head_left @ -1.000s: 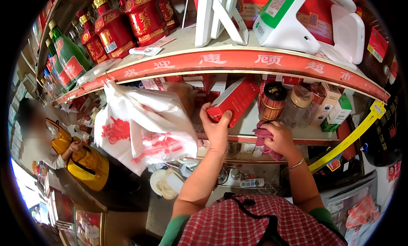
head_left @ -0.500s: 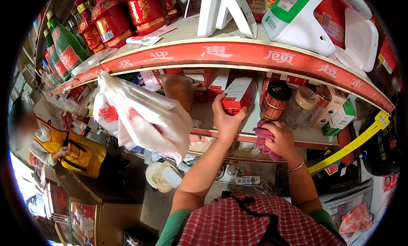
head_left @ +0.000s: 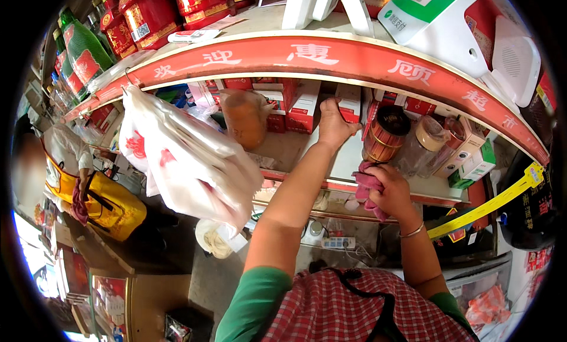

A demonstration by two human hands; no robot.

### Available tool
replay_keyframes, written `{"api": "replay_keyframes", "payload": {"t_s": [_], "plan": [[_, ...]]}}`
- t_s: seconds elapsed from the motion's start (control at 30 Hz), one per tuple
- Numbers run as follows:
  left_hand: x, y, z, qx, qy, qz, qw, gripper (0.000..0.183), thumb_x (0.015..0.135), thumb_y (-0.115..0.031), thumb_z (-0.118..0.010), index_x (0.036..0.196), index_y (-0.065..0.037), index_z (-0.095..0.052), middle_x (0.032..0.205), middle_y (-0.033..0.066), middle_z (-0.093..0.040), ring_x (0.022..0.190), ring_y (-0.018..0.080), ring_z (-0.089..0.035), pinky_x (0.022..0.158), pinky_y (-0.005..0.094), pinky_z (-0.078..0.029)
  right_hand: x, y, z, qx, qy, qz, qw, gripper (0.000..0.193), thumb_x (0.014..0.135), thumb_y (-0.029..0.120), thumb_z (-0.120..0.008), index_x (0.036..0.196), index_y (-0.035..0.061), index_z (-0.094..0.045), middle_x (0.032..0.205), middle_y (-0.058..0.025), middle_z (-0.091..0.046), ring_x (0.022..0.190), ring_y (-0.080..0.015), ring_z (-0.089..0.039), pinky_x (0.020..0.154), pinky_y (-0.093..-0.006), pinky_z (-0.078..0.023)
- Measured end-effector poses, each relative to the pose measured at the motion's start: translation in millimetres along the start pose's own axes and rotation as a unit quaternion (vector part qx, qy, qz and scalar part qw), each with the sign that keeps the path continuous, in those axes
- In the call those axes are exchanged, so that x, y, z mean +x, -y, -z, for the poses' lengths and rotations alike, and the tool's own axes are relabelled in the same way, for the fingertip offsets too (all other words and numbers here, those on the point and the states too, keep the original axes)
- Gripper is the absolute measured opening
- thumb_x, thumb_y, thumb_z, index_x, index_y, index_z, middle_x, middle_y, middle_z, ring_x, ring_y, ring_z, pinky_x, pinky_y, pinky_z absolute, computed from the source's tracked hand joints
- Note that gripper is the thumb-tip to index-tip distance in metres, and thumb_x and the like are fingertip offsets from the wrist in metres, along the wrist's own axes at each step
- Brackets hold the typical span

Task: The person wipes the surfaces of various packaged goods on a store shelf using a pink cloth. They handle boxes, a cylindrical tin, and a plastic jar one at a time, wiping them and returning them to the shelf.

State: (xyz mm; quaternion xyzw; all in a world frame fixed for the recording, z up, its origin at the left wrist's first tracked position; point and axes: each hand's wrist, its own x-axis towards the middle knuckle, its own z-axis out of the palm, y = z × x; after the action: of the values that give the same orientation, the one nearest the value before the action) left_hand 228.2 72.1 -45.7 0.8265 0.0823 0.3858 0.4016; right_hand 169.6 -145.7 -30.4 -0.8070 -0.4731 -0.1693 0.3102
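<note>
Deep on the shelf, my left hand (head_left: 335, 128) is at the front of a small red-and-white cardboard box (head_left: 351, 108), fingers along its left side and thumb below its front right corner. Similar red-and-white boxes (head_left: 302, 110) stand to its left. My right hand (head_left: 391, 191) is closed around a crumpled dark pink cloth (head_left: 367, 187) at the shelf's front edge. Just behind it is a dark-lidded jar (head_left: 387, 134) with a reddish-brown striped body. A clear jar (head_left: 420, 142) with a tan lid stands to its right.
A white plastic bag bundle (head_left: 188, 156) hangs from a hook on the upper shelf's red edge (head_left: 260, 54). White devices (head_left: 437, 29) and red bottles stand above. A yellow strip (head_left: 484, 203) crosses at right. A person in a yellow apron (head_left: 112, 206) is at far left.
My left hand has moved farther back with the box, which now sits deeper on the shelf. My right hand stays closed on the cloth. The view has shifted slightly.
</note>
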Motion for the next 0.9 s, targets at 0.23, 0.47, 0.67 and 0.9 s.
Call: {"api": "replay_keyframes", "payload": {"t_s": [0.23,0.47,0.67,0.9], "plan": [[-2,-4,-12,0.011,0.037,0.013,0.999,0.085,0.05,-0.019,-0.085,0.118,0.001,-0.04,0.119,0.0201,-0.037,0.109,0.0357,-0.044,0.094,0.0368,-0.042,-2,0,1,0.006,0.02,-0.035,0.999,0.042,0.062,0.007,-0.06,0.103,0.0121,-0.06,0.099,-0.0109,-0.06,0.09,-0.033,-0.057,0.077,-0.0392,-0.047],[-2,10,-12,0.041,0.069,-0.034,0.996,0.085,0.053,-0.013,-0.084,0.122,0.0,-0.037,0.124,0.0218,-0.034,0.112,0.0389,-0.044,0.095,0.0381,-0.043,-3,1,-2,0.01,-0.003,-0.023,1.0,0.039,0.063,0.011,-0.061,0.102,0.0135,-0.061,0.096,-0.0089,-0.06,0.087,-0.0329,-0.057,0.075,-0.04,-0.047],[-39,-32,25,0.054,0.037,-0.062,0.996,0.075,0.063,-0.013,-0.075,0.126,-0.003,-0.035,0.133,0.0236,-0.033,0.115,0.0419,-0.042,0.093,0.0413,-0.043,-4,1,-3,-0.001,-0.03,-0.021,0.999,0.036,0.064,0.011,-0.06,0.1,0.0129,-0.062,0.091,-0.0092,-0.059,0.082,-0.0321,-0.056,0.071,-0.0403,-0.047],[-88,-42,109,0.196,0.147,-0.088,0.966,0.036,0.07,-0.011,-0.068,0.104,-0.009,-0.059,0.104,0.013,-0.06,0.099,0.0326,-0.056,0.084,0.0406,-0.046,-6,1,-3,0.008,-0.05,-0.013,0.999,0.035,0.065,0.006,-0.061,0.1,0.01,-0.061,0.092,-0.0094,-0.059,0.083,-0.032,-0.056,0.072,-0.0396,-0.047]]}}
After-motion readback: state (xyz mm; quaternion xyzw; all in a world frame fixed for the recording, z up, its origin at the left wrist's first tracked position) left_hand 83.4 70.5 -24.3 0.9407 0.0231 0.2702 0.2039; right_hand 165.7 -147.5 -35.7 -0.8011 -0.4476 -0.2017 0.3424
